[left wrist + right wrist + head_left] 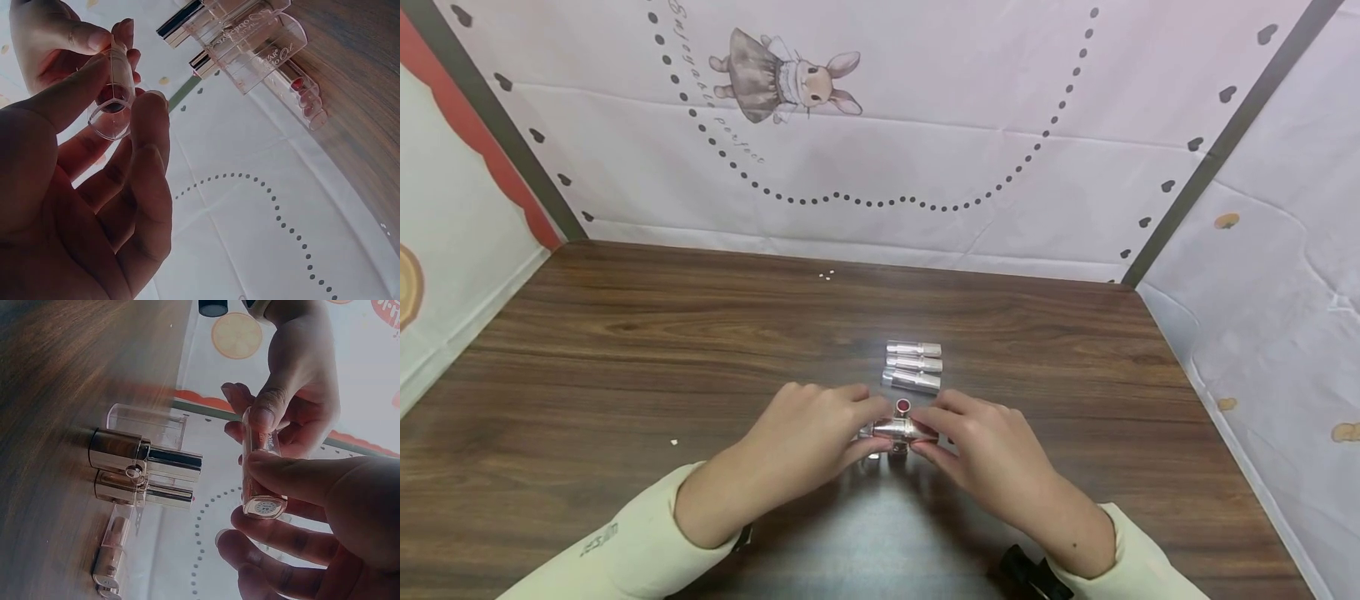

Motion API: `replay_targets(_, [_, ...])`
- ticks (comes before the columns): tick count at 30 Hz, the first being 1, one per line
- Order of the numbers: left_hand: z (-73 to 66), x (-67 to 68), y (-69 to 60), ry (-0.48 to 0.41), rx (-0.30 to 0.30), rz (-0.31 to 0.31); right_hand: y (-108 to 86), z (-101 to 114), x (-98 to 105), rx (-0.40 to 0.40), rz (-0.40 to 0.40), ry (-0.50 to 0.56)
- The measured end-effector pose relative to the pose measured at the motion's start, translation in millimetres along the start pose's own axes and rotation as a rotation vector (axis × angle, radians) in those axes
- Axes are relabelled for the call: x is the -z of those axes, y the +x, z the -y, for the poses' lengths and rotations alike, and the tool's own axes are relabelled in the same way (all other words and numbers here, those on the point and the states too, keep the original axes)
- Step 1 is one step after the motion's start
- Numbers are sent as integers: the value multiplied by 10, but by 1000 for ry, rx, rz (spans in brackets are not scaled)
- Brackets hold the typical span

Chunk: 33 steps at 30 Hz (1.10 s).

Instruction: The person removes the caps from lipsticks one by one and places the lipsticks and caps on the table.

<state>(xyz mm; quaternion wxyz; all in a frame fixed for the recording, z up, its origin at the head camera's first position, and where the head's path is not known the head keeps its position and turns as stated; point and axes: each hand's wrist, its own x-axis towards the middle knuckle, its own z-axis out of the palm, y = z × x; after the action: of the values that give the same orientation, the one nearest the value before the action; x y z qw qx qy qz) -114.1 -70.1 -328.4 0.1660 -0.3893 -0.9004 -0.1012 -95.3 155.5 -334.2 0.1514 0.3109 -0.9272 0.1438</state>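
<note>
A capped lipstick (898, 429) lies level between both hands. The left hand (808, 433) pinches its clear cap end, where dark red shows through in the left wrist view. At the opposite end, the right hand (992, 442) pinches the tube between thumb and fingers; a round label on the base (265, 507) faces the right wrist camera. Just beyond stands an uncapped lipstick (902, 407) with a red top. In the right wrist view two gold tubes, one lipstick (119, 452) and another lipstick (119, 487), stand side by side near a clear cap (147, 422).
Behind the hands, three lipsticks (913, 364) lie in a row on the brown wooden table (700, 333). Tiny white bits (826, 275) dot the far side, and another scrap (674, 442) lies left. Printed cloth (887, 158) walls the table's back and sides.
</note>
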Motion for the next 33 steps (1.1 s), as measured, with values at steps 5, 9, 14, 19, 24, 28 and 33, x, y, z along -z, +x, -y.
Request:
replay_targets(5, [2, 4, -1, -9, 15, 11, 2, 6, 4, -13, 19, 6])
replay_targets(9, [0, -4, -2, -10, 20, 28, -1, 11, 2, -20, 42, 14])
replay_targets(14, [-2, -15, -2, 2, 13, 39, -10, 7, -2, -22, 57, 17])
replay_targets(19, [2, -18, 8, 1, 6, 43, -9, -8, 0, -11, 45, 19])
replay_targets(24, [10, -12, 21, -6, 5, 51, -2, -21, 8, 1, 33, 25])
replay_targets(28, [9, -6, 30, -9, 14, 57, -1, -22, 10, 0, 28, 16])
replay_targets(33, [0, 2, 24, -16, 31, 72, 1, -13, 7, -7, 40, -2])
